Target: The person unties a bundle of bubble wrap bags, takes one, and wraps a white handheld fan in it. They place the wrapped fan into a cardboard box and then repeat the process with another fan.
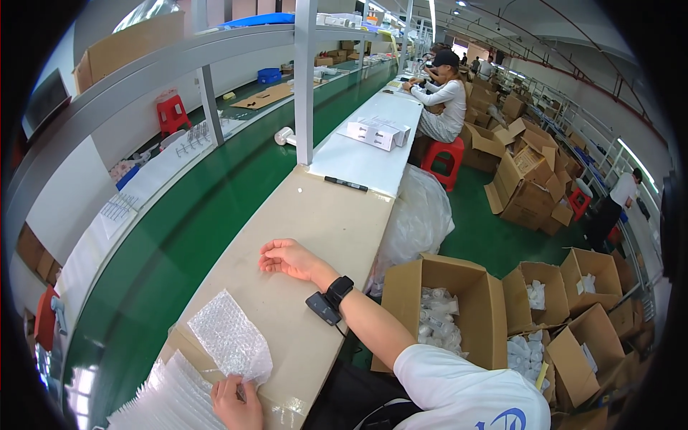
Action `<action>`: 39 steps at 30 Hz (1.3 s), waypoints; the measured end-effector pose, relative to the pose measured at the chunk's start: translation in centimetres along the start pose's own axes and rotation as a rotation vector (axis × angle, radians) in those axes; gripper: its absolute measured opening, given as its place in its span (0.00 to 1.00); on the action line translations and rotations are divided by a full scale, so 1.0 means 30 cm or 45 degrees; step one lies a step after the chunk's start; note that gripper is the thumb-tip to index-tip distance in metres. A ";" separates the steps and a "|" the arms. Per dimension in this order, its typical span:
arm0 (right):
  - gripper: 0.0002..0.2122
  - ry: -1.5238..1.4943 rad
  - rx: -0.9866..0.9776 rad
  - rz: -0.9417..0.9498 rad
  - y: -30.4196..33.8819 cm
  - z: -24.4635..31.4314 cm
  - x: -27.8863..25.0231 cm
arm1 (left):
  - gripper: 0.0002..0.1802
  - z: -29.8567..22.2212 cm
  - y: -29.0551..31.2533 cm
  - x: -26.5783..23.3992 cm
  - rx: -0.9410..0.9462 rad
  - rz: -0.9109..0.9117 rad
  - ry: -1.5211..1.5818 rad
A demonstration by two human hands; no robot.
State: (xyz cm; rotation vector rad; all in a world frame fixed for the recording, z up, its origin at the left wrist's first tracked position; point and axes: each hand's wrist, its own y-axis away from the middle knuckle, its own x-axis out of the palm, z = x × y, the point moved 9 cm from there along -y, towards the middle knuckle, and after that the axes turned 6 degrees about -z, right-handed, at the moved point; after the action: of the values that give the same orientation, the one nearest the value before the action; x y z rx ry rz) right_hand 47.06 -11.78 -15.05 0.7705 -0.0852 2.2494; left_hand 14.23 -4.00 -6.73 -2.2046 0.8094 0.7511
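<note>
My left hand (236, 404) is closed on the near end of a clear bubble wrap bag (228, 331), its fingers pinching the edge. The bag lies flat and tilted on the beige bench top (308, 208). Under and beside it, at the lower left, is a stack of similar bubble wrap bags (168, 398). My right hand (287, 259) hovers over or rests on the bench beyond the bag, fingers loosely bent and apart, holding nothing. A black strapped device (330, 301) sits on my right wrist.
A black marker (345, 184) lies by the bench's far seam. Beyond it are white boxes (376, 132) and a seated person (446, 100). A grey post (304, 86) rises at the bench's left edge. Open cartons (469, 287) with white wrapped items stand at the right.
</note>
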 end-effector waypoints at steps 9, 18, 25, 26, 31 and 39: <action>0.06 0.009 -0.007 0.009 0.002 0.004 -0.007 | 0.05 -0.026 -0.009 -0.015 0.058 -0.047 -0.018; 0.06 -0.010 -0.016 0.011 -0.006 0.000 0.007 | 0.05 -0.019 -0.007 -0.039 0.046 -0.075 -0.007; 0.06 -0.016 -0.076 0.060 -0.011 -0.019 -0.012 | 0.04 -0.008 0.000 -0.016 0.067 -0.034 0.012; 0.06 0.018 -0.114 0.089 -0.010 -0.006 -0.025 | 0.05 0.007 -0.006 -0.002 0.064 -0.038 0.011; 0.09 0.329 -0.217 0.191 -0.068 0.077 -0.080 | 0.07 0.012 -0.029 0.000 0.010 -0.039 0.050; 0.07 0.191 -0.074 -0.141 -0.028 0.041 -0.052 | 0.06 0.068 -0.023 0.030 -0.151 0.003 0.048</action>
State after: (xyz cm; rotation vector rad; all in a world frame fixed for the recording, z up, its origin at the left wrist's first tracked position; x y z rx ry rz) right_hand 49.07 -12.51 -15.05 0.5600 -0.0350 2.1820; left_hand 14.72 -2.39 -8.36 -2.3295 0.8045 0.7789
